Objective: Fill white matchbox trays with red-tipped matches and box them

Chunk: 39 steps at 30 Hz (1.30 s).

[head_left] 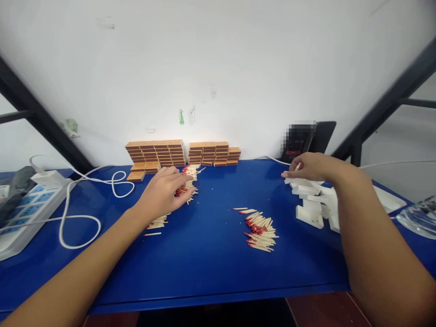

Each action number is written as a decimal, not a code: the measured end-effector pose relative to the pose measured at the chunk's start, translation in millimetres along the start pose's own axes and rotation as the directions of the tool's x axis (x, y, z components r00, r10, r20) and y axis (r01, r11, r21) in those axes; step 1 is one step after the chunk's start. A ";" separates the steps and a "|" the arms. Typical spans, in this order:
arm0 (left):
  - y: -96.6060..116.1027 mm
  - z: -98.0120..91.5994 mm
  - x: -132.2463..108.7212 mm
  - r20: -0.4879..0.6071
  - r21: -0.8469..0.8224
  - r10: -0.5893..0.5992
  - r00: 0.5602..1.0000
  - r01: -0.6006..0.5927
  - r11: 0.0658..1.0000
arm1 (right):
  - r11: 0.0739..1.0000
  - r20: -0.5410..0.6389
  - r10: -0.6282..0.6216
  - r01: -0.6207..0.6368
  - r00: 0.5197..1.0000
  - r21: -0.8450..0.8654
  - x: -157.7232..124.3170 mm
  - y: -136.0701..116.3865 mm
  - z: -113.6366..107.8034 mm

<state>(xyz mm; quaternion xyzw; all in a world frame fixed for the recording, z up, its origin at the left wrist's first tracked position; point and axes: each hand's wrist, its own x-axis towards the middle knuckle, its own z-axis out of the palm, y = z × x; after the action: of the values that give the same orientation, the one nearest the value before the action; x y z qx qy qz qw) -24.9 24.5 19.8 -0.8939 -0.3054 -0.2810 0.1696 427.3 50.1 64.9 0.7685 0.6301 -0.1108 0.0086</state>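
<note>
My left hand (168,187) lies over a pile of red-headed matches (191,170) on the blue table, thumb and fingers stretched out and apart. Its palm hides part of that pile, and more matches (156,221) show under the wrist. On the right, my right hand (304,167) reaches to a heap of white trays (309,212); its thumb and forefinger are pinched on one small white tray (289,180) at the heap's far left edge. Between the hands, nearer to me, lies a second loose pile of matches (262,230), heads mostly pointing left.
Stacked orange-brown matchboxes (155,152) line the wall, with a lower stack (209,152) beside them. A power strip (34,209) and white cable (68,218) lie left. A dark phone-like device (296,141) leans at the back right. Clear plastic (420,218) sits far right.
</note>
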 end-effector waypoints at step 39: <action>13.8 2.1 -0.4 0.048 -0.135 -0.043 0.998 0.049 0.990 | 0.886 -0.174 -0.445 0.461 0.878 0.057 -3.8 -63.3 35.8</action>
<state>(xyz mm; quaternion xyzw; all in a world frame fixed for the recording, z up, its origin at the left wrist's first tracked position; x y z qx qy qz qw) -15.5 14.9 16.1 -0.9021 -0.3099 -0.2849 0.0947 359.5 54.0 38.7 0.6055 0.7850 -0.0796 -0.1041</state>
